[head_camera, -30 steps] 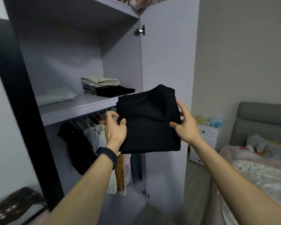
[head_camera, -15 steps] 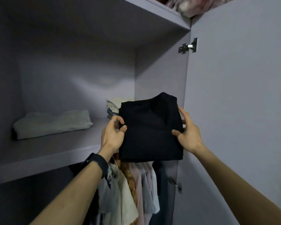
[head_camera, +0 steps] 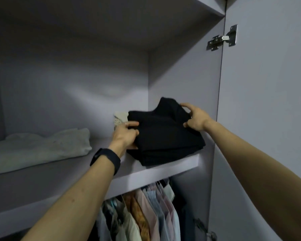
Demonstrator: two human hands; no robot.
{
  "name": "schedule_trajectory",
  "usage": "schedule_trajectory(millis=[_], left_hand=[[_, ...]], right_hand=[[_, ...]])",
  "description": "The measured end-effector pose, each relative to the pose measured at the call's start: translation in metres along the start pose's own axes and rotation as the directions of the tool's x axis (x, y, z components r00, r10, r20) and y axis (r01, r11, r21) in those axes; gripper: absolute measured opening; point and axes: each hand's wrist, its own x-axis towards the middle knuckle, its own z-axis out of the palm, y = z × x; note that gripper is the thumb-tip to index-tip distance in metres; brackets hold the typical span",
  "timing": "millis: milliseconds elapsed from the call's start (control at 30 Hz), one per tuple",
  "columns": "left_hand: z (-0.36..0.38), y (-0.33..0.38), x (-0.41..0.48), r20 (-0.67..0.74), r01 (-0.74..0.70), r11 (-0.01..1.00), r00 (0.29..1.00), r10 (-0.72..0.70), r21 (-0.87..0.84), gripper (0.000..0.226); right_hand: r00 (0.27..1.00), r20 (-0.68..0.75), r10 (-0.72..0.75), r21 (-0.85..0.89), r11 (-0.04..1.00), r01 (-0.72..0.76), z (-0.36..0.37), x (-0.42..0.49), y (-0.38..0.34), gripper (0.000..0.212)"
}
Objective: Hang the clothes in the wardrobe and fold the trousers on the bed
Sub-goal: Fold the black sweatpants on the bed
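The folded black trousers (head_camera: 163, 134) lie at the right end of the wardrobe shelf (head_camera: 163, 171), on top of another folded black garment. My left hand (head_camera: 126, 134) grips their left edge, thumb on top and fingers underneath. My right hand (head_camera: 195, 117) holds the right side near the back, fingers curled over the raised fold. A pale folded garment (head_camera: 120, 117) peeks out behind my left hand. Shirts (head_camera: 146, 211) hang from the rail below the shelf.
A light folded cloth (head_camera: 38, 148) lies on the left part of the shelf. The open wardrobe door (head_camera: 268, 101) stands at the right with a metal hinge (head_camera: 222, 40). An upper shelf (head_camera: 146, 20) roofs the compartment.
I have stepped closer to the wardrobe. Both hands have carried the black trousers from mid-air forward onto the pile at the shelf's right end.
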Motion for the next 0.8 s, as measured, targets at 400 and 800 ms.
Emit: schedule_trajectory(millis=[400,800], left_hand=[[0.031,0.002,0.052,-0.013,0.276,0.961,0.961,-0.276,0.005,0.023],[0.045,-0.001,0.061,-0.134,0.287,0.949,0.954,-0.270,0.132,0.025]], right_hand=[[0.963,0.263,0.051,-0.062,0.997,-0.036,0.058,0.099,0.044,0.071],[0.937,0.346,-0.047,-0.020,0.998,0.057,0.059,0.132,0.056,0.072]])
